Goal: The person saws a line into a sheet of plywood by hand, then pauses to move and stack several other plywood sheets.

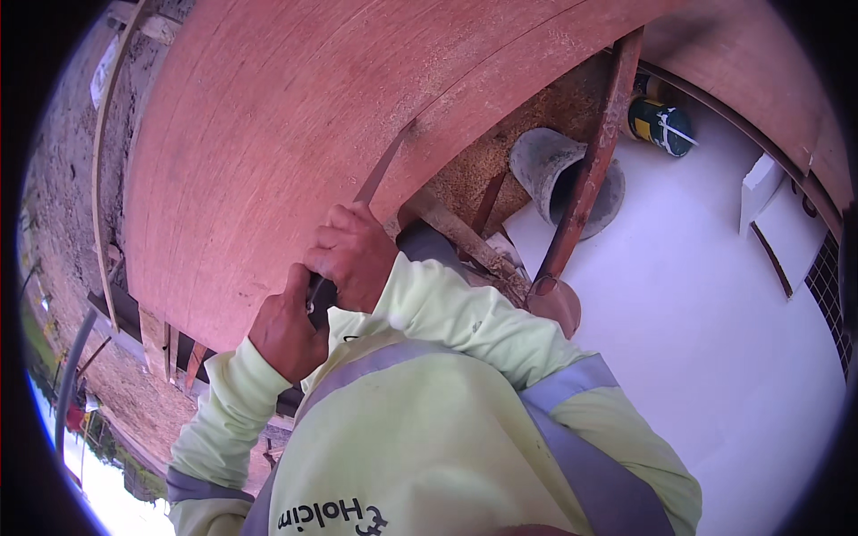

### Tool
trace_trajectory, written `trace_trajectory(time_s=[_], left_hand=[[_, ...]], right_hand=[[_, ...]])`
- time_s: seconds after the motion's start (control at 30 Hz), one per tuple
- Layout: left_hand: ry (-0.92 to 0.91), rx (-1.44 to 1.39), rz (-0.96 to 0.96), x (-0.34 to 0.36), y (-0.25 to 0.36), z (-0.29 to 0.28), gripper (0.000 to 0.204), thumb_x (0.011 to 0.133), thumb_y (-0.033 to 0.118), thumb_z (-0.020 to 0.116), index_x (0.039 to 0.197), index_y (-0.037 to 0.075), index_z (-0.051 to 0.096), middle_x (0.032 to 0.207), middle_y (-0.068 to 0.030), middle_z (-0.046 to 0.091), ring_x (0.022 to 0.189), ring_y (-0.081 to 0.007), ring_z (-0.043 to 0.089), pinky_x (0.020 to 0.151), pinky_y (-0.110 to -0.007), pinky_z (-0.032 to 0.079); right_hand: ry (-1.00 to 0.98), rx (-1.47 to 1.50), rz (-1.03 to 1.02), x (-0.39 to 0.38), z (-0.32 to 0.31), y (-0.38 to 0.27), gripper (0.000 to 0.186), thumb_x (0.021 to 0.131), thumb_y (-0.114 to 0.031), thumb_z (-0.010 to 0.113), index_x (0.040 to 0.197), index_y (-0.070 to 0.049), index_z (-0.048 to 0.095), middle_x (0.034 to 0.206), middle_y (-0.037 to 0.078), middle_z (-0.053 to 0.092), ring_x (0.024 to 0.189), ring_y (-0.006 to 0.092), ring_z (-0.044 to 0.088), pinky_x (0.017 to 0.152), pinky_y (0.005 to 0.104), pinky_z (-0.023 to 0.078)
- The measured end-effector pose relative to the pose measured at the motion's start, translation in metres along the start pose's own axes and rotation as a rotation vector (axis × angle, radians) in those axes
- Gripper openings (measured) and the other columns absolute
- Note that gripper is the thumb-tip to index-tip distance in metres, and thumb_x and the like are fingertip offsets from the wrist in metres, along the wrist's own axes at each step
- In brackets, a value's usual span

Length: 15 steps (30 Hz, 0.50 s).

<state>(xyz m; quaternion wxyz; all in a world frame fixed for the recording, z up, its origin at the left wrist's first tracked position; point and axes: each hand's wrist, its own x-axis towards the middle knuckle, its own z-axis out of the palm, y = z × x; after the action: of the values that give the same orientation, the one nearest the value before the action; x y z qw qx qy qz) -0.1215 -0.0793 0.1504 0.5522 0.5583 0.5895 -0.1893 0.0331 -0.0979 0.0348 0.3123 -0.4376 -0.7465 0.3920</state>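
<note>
A hand saw [381, 168] lies along a cut near the edge of a large reddish plywood sheet [250, 125], with sawdust scattered by the cut line. My left hand [286, 326] is closed on the saw's dark handle, low in the view. My right hand [353, 255] is closed just above and to the right of it, gripping the saw where handle and blade meet. Part of the handle is hidden by my fingers.
Below the sheet's edge are a reddish support bar [590, 161], a grey bucket [536, 161], a dark green can [661, 127] and sawdust. A white sheet [688, 313] spreads at right. Timber strips [103, 179] and rough ground lie at left.
</note>
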Motion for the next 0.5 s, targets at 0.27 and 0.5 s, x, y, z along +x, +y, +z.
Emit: trace_trajectory(time_s=[0.27, 0.5], left_hand=[[0.095, 0.098, 0.223, 0.204, 0.049, 0.029, 0.037, 0.079, 0.001, 0.055, 0.115, -0.002, 0.05, 0.092, -0.0328, 0.063, 0.088, -0.0496, 0.061, 0.073, -0.05, 0.05], [0.046, 0.012, 0.008, -0.008, -0.008, 0.002, 0.031, 0.081, 0.002, 0.057, 0.109, 0.002, 0.045, 0.079, -0.0268, 0.064, 0.074, -0.0495, 0.062, 0.062, -0.054, 0.048]], right_hand=[[-0.144, -0.167, 0.191, 0.037, -0.05, 0.169, 0.026, 0.055, -0.029, 0.079, 0.074, -0.018, 0.064, 0.082, 0.0, 0.064, 0.084, 0.0273, 0.057, 0.079, 0.0424, 0.04], [-0.053, 0.117, -0.023, 0.005, -0.004, -0.002, 0.019, 0.063, -0.029, 0.072, 0.072, -0.015, 0.062, 0.076, 0.002, 0.056, 0.085, 0.0268, 0.053, 0.08, 0.0422, 0.042]])
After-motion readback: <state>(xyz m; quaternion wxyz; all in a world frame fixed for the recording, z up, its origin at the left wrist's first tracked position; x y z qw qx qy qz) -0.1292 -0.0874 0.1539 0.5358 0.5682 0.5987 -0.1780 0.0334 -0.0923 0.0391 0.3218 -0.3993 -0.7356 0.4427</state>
